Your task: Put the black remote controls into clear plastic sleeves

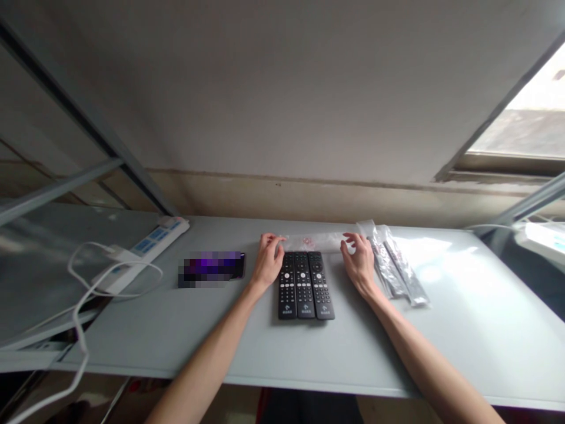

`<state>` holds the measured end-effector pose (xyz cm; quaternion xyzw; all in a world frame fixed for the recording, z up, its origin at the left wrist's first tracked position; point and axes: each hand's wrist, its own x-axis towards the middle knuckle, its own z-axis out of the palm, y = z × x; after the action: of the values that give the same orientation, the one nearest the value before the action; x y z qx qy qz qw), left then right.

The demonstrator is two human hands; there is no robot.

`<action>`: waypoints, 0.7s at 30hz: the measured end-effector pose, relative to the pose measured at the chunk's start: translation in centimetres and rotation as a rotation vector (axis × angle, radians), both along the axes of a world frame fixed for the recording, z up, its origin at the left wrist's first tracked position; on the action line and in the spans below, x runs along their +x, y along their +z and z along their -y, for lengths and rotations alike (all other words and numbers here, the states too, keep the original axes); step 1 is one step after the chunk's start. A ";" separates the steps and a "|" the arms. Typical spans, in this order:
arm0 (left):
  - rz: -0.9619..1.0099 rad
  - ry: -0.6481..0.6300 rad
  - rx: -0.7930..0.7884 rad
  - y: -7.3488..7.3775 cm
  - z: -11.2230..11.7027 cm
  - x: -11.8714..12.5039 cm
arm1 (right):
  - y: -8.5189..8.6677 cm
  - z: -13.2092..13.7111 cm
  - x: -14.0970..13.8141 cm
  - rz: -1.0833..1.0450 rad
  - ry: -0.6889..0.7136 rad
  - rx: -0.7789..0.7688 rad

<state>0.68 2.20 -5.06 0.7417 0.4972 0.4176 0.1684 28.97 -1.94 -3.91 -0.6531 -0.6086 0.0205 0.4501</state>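
Three black remote controls (305, 294) lie side by side on the grey table, buttons facing up. Just beyond their far ends a clear plastic bag (315, 242) with red print is stretched out sideways, lying flat. My left hand (268, 259) is at the bag's left end, thumb and fingers apart, fingertips at its edge. At the opposite end my right hand (358, 260) rests with curled fingers spread from the thumb. Whether either hand presses on the plastic I cannot tell. Right beside my right hand lie remotes in clear plastic bags (397, 265).
A phone (212, 268), its screen blurred out, lies left of my left hand. Farther left, a white power strip (152, 250) has a looping white cable (79, 321). Metal frame posts (88, 123) stand at the sides. A wall (282, 106) closes off the table's back edge.
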 end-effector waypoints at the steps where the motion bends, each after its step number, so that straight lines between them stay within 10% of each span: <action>1: 0.000 0.000 0.001 0.0 0.0 0.0 | -0.2 -0.1 0.1 0.002 -0.010 -0.016; 21: -0.007 -0.027 -0.002 -0.8 -0.3 -0.2 | -0.4 -0.8 0.6 -0.606 0.090 0.021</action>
<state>0.47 2.53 -5.88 0.7497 0.4880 0.4123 0.1728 29.58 -1.13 -4.36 -0.5850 -0.4753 0.2281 0.6164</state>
